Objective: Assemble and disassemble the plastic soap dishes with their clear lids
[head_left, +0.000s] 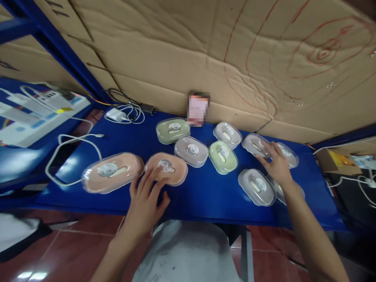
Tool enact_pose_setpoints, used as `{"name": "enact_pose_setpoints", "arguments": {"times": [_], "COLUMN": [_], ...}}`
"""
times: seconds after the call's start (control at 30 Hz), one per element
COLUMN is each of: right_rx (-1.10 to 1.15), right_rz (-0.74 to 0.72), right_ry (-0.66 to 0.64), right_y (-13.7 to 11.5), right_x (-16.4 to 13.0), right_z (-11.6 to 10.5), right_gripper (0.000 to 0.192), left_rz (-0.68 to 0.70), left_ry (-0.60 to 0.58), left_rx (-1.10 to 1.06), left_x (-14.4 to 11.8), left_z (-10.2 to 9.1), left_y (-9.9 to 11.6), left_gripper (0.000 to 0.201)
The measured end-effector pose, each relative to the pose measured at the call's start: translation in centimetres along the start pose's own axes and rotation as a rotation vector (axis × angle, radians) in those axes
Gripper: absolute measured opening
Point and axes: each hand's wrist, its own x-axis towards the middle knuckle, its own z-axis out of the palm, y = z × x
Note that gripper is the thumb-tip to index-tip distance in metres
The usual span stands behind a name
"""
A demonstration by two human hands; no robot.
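Note:
Several rounded oblong plastic boxes with clear covers, round labels and pale inset pieces lie on the blue table. My left hand [148, 192] rests with spread fingers on the near left part of an orange box [176, 172]. Beside it, to the left, is a second orange box [113, 172]. My right hand [276, 162] reaches over the right end of a grey box [252, 145], thumb and fingers apart. A further grey box [288, 154] is partly behind that hand. Nearer me are a grey box [258, 188] and another [284, 192], partly hidden by my right forearm.
Mid-table lie a dark green box [173, 131], a light green box [223, 156] and grey boxes [191, 152]. A blurred-out upright item [198, 109] leans on the cardboard wall [164, 58]. Cables and a white charger [117, 114] lie back left; power strips [38, 117] stand far left.

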Motion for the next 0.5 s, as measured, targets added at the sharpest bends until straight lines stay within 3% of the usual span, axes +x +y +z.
{"name": "enact_pose_setpoints", "arguments": {"times": [0.1,0.2,0.33,0.5], "right_rx": [0.031,0.041,0.082,0.026], "right_rz": [0.019,0.048,0.13,0.126], "right_ry": [-0.054,-0.059,-0.119,-0.242], "right_y": [0.0,-1.7,-6.1,-10.9], "right_x": [0.4,-0.9,-5.5,-10.4], "right_z": [0.3,-2.0,-5.2,-5.1], "right_gripper": [0.057,0.056,0.059,0.075], "left_rz": [0.032,0.053,0.078,0.231], "left_ry": [0.0,0.007,0.0,-0.069], "left_rx": [0.039,0.088,0.144,0.093], "left_x": [-0.4,-0.4,0.6,3.1], "left_z": [0.0,-0.3,-0.7,-0.4], "left_y": [0.2,0.3,-0.4,0.0], "left_gripper": [0.033,0.029,0.032,0.032]}}
